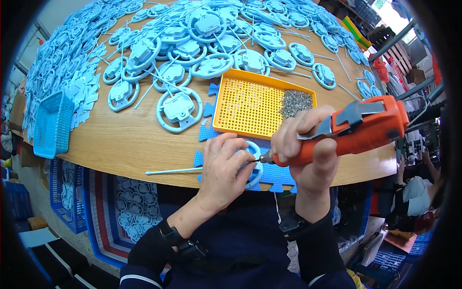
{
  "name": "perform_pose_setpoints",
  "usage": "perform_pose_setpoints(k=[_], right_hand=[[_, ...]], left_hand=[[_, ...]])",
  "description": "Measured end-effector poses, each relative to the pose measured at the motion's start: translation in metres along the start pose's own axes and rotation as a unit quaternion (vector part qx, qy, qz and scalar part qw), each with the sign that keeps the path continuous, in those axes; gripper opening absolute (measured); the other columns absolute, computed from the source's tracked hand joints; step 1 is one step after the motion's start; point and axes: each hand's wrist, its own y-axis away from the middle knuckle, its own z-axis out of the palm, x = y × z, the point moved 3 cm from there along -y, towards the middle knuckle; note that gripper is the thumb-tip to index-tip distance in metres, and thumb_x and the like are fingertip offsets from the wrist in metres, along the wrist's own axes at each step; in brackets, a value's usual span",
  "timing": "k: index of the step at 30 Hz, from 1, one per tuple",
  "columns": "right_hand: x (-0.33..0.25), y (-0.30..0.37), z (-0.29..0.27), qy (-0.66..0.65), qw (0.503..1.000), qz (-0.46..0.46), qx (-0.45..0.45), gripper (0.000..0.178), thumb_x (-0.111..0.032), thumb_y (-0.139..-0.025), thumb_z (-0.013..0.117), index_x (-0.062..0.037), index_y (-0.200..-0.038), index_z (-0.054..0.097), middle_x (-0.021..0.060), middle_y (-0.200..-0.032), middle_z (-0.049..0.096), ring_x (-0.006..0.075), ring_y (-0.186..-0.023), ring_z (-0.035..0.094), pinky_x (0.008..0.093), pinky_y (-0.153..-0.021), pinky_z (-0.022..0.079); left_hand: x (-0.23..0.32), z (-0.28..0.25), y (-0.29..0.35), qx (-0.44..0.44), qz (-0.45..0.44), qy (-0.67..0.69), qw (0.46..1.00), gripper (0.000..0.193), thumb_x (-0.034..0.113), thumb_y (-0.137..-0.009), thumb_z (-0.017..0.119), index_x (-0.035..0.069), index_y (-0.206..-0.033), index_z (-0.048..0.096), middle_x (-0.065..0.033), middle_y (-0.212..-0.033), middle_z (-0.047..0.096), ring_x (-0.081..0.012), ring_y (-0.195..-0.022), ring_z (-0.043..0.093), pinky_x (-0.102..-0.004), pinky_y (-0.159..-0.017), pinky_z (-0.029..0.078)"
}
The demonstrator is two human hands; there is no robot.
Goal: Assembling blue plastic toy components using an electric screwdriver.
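A light-blue plastic wheel-shaped part (255, 148) lies on the blue foam mat (281, 174) at the table's front edge. My left hand (221, 166) covers much of it, with fingers curled down onto it and fingertips gathered beside the screwdriver's bit. Whether those fingertips also pinch a screw is too small to tell. A thin blue rod (173, 171) sticks out leftward from beneath that hand. My right hand (315, 180) is wrapped round an orange electric screwdriver (378, 131), tilted with its bit pointing left at the part. Just beyond stands a yellow perforated tray (240, 126) with small metal screws (296, 102) heaped at its right end.
Many similar wheel parts (180, 107) with rods pile up across the back of the table. At the left edge stands a blue basket (50, 123) near flat blue pieces (84, 98). Below the table are crates (98, 212) of parts. Another person (417, 195) is at far right.
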Motion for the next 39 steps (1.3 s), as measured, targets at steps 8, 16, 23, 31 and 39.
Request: perform_pose_setpoints(k=[8, 16, 23, 31, 39], right_hand=[[-0.023, 0.005, 0.003, -0.057, 0.996, -0.069, 0.005, 0.053, -0.060, -0.084, 0.054, -0.0077, -0.092, 0.046, 0.0003, -0.063, 0.048, 0.0115, -0.049, 0.047, 0.0276, -0.049, 0.043], [-0.037, 0.012, 0.009, -0.207, 0.970, -0.112, -0.052, 0.062, -0.065, -0.078, 0.056, -0.0054, -0.095, 0.046, 0.0034, -0.063, 0.050, 0.0140, -0.050, 0.049, 0.0299, -0.049, 0.044], [-0.051, 0.021, 0.009, -0.154, 0.980, -0.128, -0.008, 0.055, -0.061, -0.083, 0.055, -0.0072, -0.093, 0.047, 0.0020, -0.061, 0.050, 0.0145, -0.047, 0.047, 0.0298, -0.045, 0.042], [-0.033, 0.030, 0.029, -0.158, 0.985, 0.008, 0.065, 0.033, -0.007, -0.073, 0.068, -0.0079, -0.098, 0.047, 0.0008, -0.084, 0.049, 0.0090, -0.073, 0.051, 0.0256, -0.063, 0.044], [-0.035, 0.031, 0.016, -0.205, 0.977, -0.019, 0.057, 0.030, -0.017, -0.081, 0.066, -0.0093, -0.097, 0.042, -0.0009, -0.070, 0.047, 0.0060, -0.049, 0.048, 0.0213, -0.044, 0.043]], left_hand=[[0.009, -0.016, 0.004, -0.010, 0.020, 0.038, 0.999, 0.017, 0.003, -0.070, 0.070, 0.006, -0.083, 0.060, -0.0069, -0.087, 0.059, -0.0281, -0.091, 0.055, -0.0377, -0.082, 0.041], [0.017, -0.010, 0.032, -0.030, -0.374, 0.663, 0.648, 0.011, 0.014, -0.093, 0.057, 0.003, -0.096, 0.058, -0.0045, -0.085, 0.062, -0.0103, -0.077, 0.058, -0.0253, -0.071, 0.047], [0.030, 0.003, 0.035, -0.036, -0.375, 0.729, 0.571, 0.012, 0.015, -0.095, 0.053, 0.003, -0.096, 0.056, -0.0091, -0.085, 0.061, -0.0165, -0.078, 0.058, -0.0312, -0.071, 0.047], [0.020, -0.006, 0.057, -0.026, -0.341, 0.741, 0.578, 0.018, 0.023, -0.093, 0.055, 0.008, -0.103, 0.053, -0.0033, -0.089, 0.055, -0.0183, -0.079, 0.052, -0.0342, -0.072, 0.042], [0.027, -0.004, 0.044, -0.054, -0.222, 0.581, 0.781, 0.026, 0.024, -0.098, 0.048, 0.003, -0.113, 0.050, -0.0080, -0.105, 0.054, -0.0194, -0.089, 0.050, -0.0332, -0.080, 0.041]])
